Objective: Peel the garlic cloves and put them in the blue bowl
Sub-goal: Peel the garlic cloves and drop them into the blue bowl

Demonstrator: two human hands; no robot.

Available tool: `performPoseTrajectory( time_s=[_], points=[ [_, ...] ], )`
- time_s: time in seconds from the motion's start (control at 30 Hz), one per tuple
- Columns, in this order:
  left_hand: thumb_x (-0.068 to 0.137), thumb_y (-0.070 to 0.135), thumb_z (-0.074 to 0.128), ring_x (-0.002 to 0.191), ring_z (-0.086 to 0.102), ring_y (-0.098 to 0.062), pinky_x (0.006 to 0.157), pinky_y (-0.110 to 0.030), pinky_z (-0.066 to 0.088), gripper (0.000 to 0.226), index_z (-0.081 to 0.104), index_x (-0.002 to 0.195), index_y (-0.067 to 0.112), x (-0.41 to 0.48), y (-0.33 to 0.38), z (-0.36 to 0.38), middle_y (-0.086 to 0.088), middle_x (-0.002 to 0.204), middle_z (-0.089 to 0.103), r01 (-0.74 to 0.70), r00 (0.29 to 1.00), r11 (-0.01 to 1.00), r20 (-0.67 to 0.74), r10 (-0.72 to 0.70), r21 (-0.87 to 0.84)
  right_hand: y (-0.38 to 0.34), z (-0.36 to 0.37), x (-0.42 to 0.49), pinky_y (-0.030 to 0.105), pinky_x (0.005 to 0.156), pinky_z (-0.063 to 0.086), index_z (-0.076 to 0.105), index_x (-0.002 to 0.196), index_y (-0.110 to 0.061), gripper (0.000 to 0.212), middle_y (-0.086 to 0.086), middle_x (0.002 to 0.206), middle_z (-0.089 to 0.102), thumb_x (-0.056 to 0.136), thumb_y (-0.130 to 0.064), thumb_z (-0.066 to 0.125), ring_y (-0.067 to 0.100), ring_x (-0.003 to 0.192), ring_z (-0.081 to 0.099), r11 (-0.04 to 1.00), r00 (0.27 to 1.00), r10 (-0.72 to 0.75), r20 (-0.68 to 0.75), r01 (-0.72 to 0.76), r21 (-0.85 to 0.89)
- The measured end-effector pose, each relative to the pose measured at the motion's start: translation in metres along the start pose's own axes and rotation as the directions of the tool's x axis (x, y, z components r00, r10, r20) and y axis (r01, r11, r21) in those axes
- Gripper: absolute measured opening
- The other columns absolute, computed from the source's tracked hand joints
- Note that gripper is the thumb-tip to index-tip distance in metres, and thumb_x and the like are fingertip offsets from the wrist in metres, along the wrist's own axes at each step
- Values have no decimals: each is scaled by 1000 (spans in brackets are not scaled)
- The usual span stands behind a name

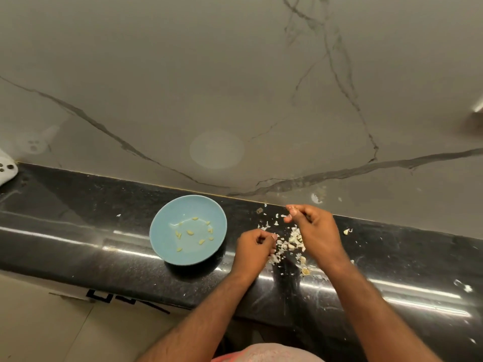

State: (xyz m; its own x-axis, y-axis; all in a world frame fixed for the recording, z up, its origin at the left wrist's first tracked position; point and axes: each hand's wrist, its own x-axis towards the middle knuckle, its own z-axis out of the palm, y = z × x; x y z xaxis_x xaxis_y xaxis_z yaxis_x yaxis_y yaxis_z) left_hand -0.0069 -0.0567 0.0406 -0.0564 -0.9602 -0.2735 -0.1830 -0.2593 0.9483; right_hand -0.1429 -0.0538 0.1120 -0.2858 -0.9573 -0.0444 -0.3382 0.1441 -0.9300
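Black counter (78,231), blue bowl (163,240) near left hand (254,245), right hand (315,231); both curled, contents unclear

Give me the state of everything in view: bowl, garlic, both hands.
blue bowl: upright on the counter, holding several peeled cloves.
garlic pile: skins and cloves scattered on the counter between the hands.
stray clove: lying alone, right of the hands.
left hand: fingers curled; what it holds is hidden.
right hand: fingertips pinching a pale bit.
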Motion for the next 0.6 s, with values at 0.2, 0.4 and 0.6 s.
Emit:
performPoseTrajectory(
  time_s=[0.2, 0.4, 0.6],
  points=[
    [86, 16, 76, 68, 62, -7, 68, -25, 55, 12, 66, 80, 20, 1, 30, 7, 2, 77, 68, -84, 996, 991, -20, 86, 105, 14, -25, -5, 31, 61, 51, 75, 93, -27, 25, -11, 78, 75, 91, -3, 68, 19, 60, 59, 998, 996, 22, -81, -17, 59],
    [99, 20, 60, 78, 72, -9, 68, -21, 57, 13, 73, 97, 18, -10, 58, 15, 1, 84, 76, -112, 988, 993, 109, 106, 48, 21, -39, -7, 24, 64, 53, 72, 96, -19, 4, -1, 81, 73, 95, -19, 68, 1, 58, 60, 999, 992, 2, -126, 4, 45],
    [101, 8, 43, 95, 71, -19, 81, -31, 58, 30, 65, 120, 0, -19, 80, 23, -13, 106, 73, 306, 921, 836, 362, -140, -456, 32, -44, -18, 24, 90, 51, 60, 132, -45, 50, -16, 139, 58, 97, -9, 57, -10, 101, 60, 967, 974, -169, 154, 194, -164]
  ],
)
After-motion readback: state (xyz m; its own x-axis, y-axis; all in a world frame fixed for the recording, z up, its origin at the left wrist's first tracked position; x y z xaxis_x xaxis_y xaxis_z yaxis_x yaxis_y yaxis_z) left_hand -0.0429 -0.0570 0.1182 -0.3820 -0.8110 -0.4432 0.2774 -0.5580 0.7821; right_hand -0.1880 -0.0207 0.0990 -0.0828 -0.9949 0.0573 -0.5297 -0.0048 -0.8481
